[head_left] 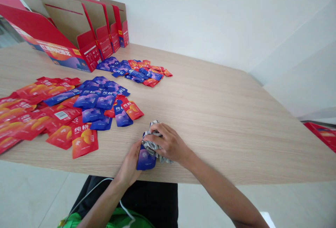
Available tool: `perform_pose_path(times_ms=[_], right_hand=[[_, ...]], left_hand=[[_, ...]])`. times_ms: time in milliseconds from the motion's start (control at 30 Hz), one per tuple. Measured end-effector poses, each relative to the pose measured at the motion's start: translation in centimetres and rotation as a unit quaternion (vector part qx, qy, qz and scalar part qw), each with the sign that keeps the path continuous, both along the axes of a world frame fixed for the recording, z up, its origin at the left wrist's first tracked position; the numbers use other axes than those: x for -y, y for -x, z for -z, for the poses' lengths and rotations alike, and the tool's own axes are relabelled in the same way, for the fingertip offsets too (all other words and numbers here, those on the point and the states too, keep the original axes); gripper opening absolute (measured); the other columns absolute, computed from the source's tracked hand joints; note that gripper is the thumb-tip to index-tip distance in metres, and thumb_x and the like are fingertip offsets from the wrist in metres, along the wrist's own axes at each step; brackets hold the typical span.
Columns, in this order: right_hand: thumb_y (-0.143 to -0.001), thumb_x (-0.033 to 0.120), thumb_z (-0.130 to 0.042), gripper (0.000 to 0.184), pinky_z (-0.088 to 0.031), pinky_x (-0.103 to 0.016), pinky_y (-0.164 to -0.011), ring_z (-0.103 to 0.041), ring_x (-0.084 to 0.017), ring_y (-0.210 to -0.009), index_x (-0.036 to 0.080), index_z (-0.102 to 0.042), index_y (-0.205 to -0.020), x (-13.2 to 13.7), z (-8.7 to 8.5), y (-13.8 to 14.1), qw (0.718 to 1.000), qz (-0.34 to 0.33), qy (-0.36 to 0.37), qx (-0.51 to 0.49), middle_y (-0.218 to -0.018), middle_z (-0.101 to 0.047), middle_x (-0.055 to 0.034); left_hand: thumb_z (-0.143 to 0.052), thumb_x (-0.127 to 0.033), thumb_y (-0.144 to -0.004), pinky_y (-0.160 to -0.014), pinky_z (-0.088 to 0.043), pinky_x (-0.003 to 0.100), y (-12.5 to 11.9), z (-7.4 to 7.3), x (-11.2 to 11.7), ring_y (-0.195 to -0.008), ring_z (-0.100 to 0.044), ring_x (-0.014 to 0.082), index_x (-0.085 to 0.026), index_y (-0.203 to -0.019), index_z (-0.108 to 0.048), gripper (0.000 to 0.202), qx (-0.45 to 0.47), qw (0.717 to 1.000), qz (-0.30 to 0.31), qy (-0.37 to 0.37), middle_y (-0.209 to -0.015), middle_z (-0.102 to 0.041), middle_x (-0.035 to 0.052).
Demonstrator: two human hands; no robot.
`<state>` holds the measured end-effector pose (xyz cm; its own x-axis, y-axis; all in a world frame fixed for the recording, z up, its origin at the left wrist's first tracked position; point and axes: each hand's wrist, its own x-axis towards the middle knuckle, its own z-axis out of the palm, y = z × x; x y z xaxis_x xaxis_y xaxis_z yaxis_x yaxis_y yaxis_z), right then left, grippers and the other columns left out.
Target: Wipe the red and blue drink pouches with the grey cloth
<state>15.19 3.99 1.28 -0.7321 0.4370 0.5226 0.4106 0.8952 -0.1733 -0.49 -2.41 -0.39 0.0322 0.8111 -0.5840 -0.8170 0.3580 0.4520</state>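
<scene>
My right hand (170, 143) presses a crumpled grey-and-white cloth (153, 146) down on a blue sachet (146, 160) near the front edge of the wooden table (223, 116). My left hand (130, 166) holds that blue sachet from below at the table's edge, fingers curled around it. Both hands are closed on what they hold.
Red-orange sachets (28, 112) and blue sachets (97, 96) lie spread on the left half of the table. A second mixed pile (136, 69) lies farther back. Several open red cardboard boxes (78, 28) stand at the back left. A red item (324, 135) shows at the right edge.
</scene>
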Motion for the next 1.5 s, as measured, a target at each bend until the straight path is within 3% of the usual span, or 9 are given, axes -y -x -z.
perform_pose_path(times_ms=[200,400,533,733,800,933,1100,1300,1500], right_hand=[[-0.091,0.020,-0.074,0.026,-0.053,-0.036,-0.093,-0.060,-0.023,-0.108,0.022,-0.072,-0.116,0.3,-0.5,0.3,0.990,-0.093,-0.025,0.099,-0.116,-0.063,-0.0090],[-0.100,0.023,-0.065,0.015,-0.050,-0.033,-0.096,-0.058,-0.019,-0.107,0.027,-0.075,-0.110,0.5,-0.2,0.7,0.973,-0.179,-0.046,0.138,-0.115,-0.065,-0.0058],[-0.099,0.018,-0.064,0.013,-0.052,-0.033,-0.090,-0.058,-0.020,-0.104,0.024,-0.075,-0.105,0.5,-0.1,0.7,0.989,-0.117,-0.055,0.074,-0.110,-0.064,-0.0067],[-0.093,0.012,-0.068,0.019,-0.055,-0.036,-0.087,-0.060,-0.023,-0.100,0.020,-0.073,-0.109,0.1,-0.4,0.1,0.999,-0.004,-0.040,0.002,-0.110,-0.062,-0.0094],[-0.092,0.010,-0.068,0.022,-0.056,-0.036,-0.088,-0.061,-0.023,-0.101,0.021,-0.072,-0.111,-0.1,-0.4,-0.1,0.999,0.030,-0.027,-0.019,-0.111,-0.062,-0.0096],[-0.091,0.010,-0.071,0.022,-0.059,-0.037,-0.089,-0.061,-0.024,-0.103,0.021,-0.073,-0.110,-0.4,-0.5,-0.4,0.995,0.086,0.005,-0.058,-0.113,-0.060,-0.0100],[-0.091,0.011,-0.072,0.022,-0.059,-0.038,-0.089,-0.061,-0.023,-0.102,0.022,-0.073,-0.110,-0.6,-0.6,-0.6,0.991,0.107,0.020,-0.073,-0.113,-0.059,-0.0090],[-0.090,0.012,-0.073,0.026,-0.057,-0.037,-0.090,-0.060,-0.023,-0.103,0.022,-0.071,-0.115,-0.9,-0.4,-0.8,1.000,0.011,-0.004,0.014,-0.114,-0.060,-0.0094],[-0.090,0.018,-0.076,0.025,-0.054,-0.036,-0.094,-0.059,-0.022,-0.110,0.024,-0.071,-0.114,-0.9,-0.5,-0.9,0.987,-0.113,-0.020,0.113,-0.121,-0.061,-0.0074]], left_hand=[[-0.050,-0.018,-0.095,-0.084,-0.061,0.034,0.0,-1.0,-0.1,-0.086,-0.077,0.0248,-0.014,-0.076,-0.075,0.032,0.009,0.999,-0.027,0.039,-0.070,-0.076,0.0062],[-0.060,-0.022,-0.089,-0.081,-0.062,0.033,0.3,-1.1,-0.2,-0.086,-0.078,0.0271,-0.015,-0.073,-0.074,0.023,0.020,1.000,-0.013,0.017,-0.067,-0.075,0.0065],[-0.057,-0.017,-0.091,-0.076,-0.061,0.029,0.2,-1.0,-0.3,-0.077,-0.077,0.0232,-0.016,-0.073,-0.074,0.024,0.014,0.999,-0.029,0.039,-0.059,-0.071,0.0027],[-0.056,-0.020,-0.093,-0.064,-0.056,0.023,0.0,-0.1,-0.2,-0.060,-0.068,0.0148,-0.013,-0.082,-0.076,0.024,0.007,1.000,0.007,0.017,-0.070,-0.074,0.0025],[-0.059,-0.021,-0.092,-0.064,-0.056,0.023,0.0,0.2,-0.2,-0.062,-0.068,0.0152,-0.013,-0.084,-0.077,0.022,-0.003,1.000,0.014,0.009,-0.073,-0.075,0.0027],[-0.059,-0.024,-0.093,-0.079,-0.060,0.030,0.0,0.2,0.0,-0.080,-0.075,0.0212,-0.014,-0.096,-0.079,0.022,-0.012,0.999,0.040,-0.007,-0.084,-0.079,0.0048],[-0.053,-0.022,-0.097,-0.083,-0.061,0.032,0.0,-0.1,0.0,-0.085,-0.076,0.0226,-0.013,-0.098,-0.079,0.027,-0.029,0.998,0.044,0.018,-0.086,-0.080,0.0066],[-0.045,-0.018,-0.101,-0.076,-0.061,0.030,0.1,-0.9,-0.3,-0.069,-0.074,0.0192,-0.013,-0.082,-0.076,0.036,-0.009,1.000,-0.006,0.028,-0.075,-0.077,0.0046],[-0.041,-0.014,-0.101,-0.063,-0.055,0.023,0.6,-1.5,-0.7,-0.055,-0.067,0.0133,-0.017,-0.078,-0.073,0.039,0.005,0.995,-0.080,0.061,-0.067,-0.075,0.0006]])
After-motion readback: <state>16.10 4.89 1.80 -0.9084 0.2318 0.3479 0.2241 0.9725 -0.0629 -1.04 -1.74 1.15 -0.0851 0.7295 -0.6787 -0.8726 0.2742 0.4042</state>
